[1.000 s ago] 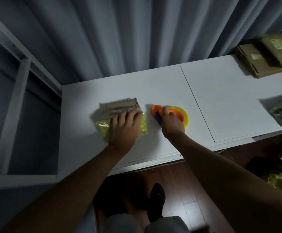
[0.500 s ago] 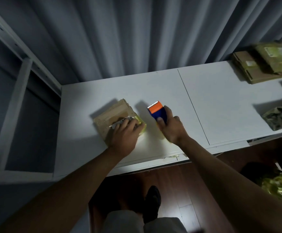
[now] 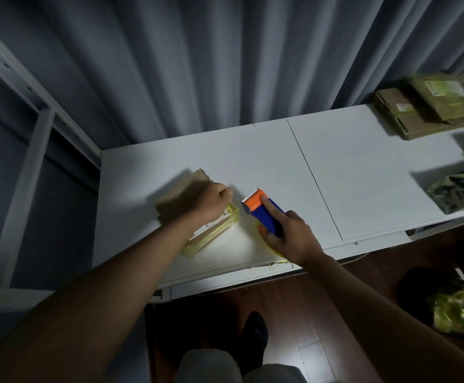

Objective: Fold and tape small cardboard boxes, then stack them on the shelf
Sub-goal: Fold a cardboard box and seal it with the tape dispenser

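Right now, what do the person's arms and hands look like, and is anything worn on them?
Both arms are bare from the picture's edge to the wrist: no sleeves, gloves, watch or rings show. The left hand and right hand are bare too, each with a thumbnail visible. Lower down, grey trousers and a dark shoe show.

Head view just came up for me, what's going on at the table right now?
A person stands at the white table. Their left hand grips the small cardboard box, which is not yet taped. Their right hand holds the orange and blue tape dispenser just beside it. More flat boxes lie far right.
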